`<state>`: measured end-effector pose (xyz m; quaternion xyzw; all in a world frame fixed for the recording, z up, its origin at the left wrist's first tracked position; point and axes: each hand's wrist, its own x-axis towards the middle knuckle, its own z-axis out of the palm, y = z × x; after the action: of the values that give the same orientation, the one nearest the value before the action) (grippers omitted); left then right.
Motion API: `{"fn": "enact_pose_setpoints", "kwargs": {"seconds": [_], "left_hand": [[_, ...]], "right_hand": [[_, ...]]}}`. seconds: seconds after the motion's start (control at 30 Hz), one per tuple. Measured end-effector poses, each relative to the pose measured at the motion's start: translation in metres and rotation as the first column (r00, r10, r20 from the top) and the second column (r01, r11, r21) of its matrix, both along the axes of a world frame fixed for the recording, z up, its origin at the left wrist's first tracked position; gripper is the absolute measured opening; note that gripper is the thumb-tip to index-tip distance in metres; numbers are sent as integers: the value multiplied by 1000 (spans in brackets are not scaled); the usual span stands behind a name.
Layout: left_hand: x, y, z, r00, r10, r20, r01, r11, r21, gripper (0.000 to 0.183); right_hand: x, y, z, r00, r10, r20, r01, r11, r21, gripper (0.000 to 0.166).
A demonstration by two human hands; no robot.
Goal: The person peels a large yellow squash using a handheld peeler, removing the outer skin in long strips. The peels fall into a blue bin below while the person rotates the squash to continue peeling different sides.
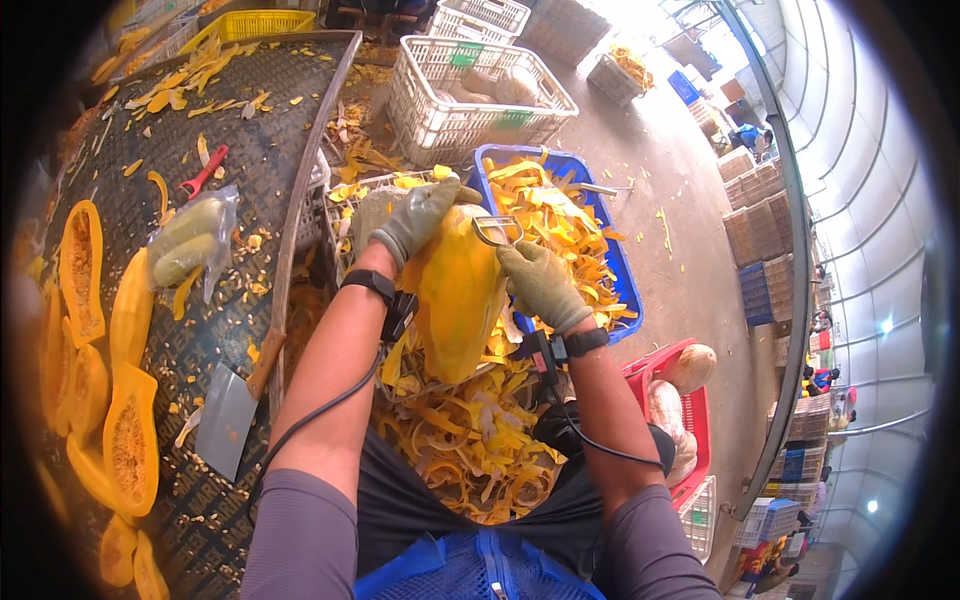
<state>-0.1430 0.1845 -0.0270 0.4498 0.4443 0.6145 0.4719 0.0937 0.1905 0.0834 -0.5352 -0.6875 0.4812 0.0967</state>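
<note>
A large squash [459,307], mostly peeled to orange-yellow flesh, lies lengthwise in front of me. My gloved left hand [424,215] grips its far end, fingers over the top. In my gloved right hand [541,283] is a metal peeler [496,228], its blade at the squash's upper right side near the far end. Beneath the squash is a crate [341,225] strewn with peel, partly hidden. Right beside it stands a blue bin [628,300] heaped with orange peel strips [551,206]. More peelings [480,442] cover the floor between my legs.
On the left table [247,157] lie a cleaver [226,420], a red-handled peeler [204,171], bagged vegetables [187,240] and halved squashes [131,442]. A white crate [480,112] holding squashes stands ahead; a red crate [701,442] with unpeeled squashes is at right.
</note>
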Motion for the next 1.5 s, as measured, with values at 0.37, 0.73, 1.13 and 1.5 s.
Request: {"fn": "enact_pose_setpoints", "kwargs": {"seconds": [0.37, 0.73, 1.13, 1.5], "left_hand": [[9, -22, 35, 999, 6, -43, -10, 995, -96, 54], [12, -24, 40, 999, 42, -11, -43, 995, -85, 62], [4, -18, 31, 960, -145, 241, 197, 957, -211, 66], [4, -11, 17, 974, -93, 204, 110, 991, -74, 63]], "right_hand": [[115, -140, -150, 947, 139, 290, -237, 911, 339, 35], [78, -109, -73, 994, 50, 99, -75, 962, 264, 36], [49, -145, -121, 982, -134, 134, 52, 871, 489, 29], [50, -172, -103, 977, -72, 200, -22, 902, 431, 35]]}}
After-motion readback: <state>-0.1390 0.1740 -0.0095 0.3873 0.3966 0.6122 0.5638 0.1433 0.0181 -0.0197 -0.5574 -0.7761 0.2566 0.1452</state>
